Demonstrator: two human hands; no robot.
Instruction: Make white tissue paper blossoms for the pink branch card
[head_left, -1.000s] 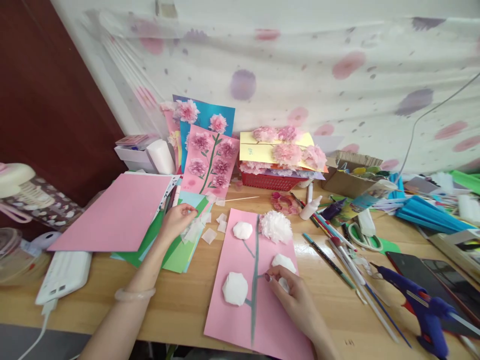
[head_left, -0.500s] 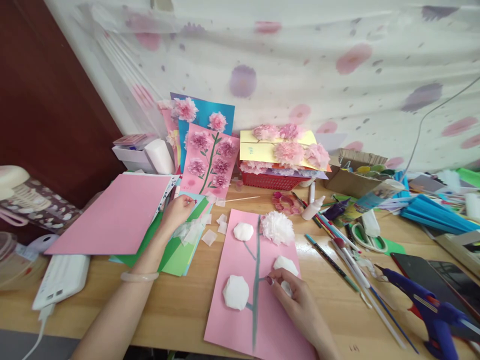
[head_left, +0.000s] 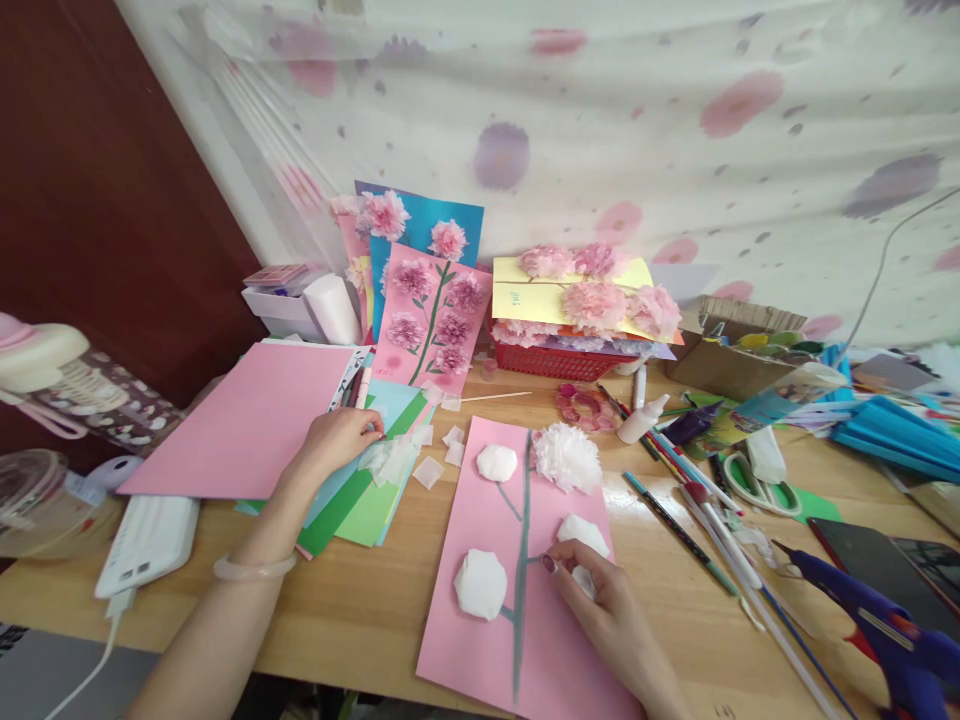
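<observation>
On the table lies a pink card [head_left: 469, 655] with a painted green stem [head_left: 523, 520] and side branches. A fluffy white tissue flower [head_left: 568, 457] sits at its upper right. Flat white paper rounds [head_left: 481, 584] mark other branch ends. My right hand [head_left: 611, 610] rests on the card's right side, thumb and fingertips together beside the stem; white paper shows in the gap behind them. What the fingertips hold, if anything, is hidden. My left hand [head_left: 337, 442] is over the green and blue sheets, fingers curled together beside thin white tissue squares [head_left: 394, 455]; its grip is hidden.
A large pink sheet [head_left: 247, 420] and a white power bank [head_left: 150, 545] lie left. Finished flower cards [head_left: 427, 320] and a red basket [head_left: 551, 362] stand behind. Brushes, a glue bottle [head_left: 643, 420], scissors [head_left: 761, 490] and a blue glue gun [head_left: 870, 610] lie right.
My left hand has drawn back a little toward me and left over the sheets. My right hand stays at the same place on the card. The view has shifted slightly left.
</observation>
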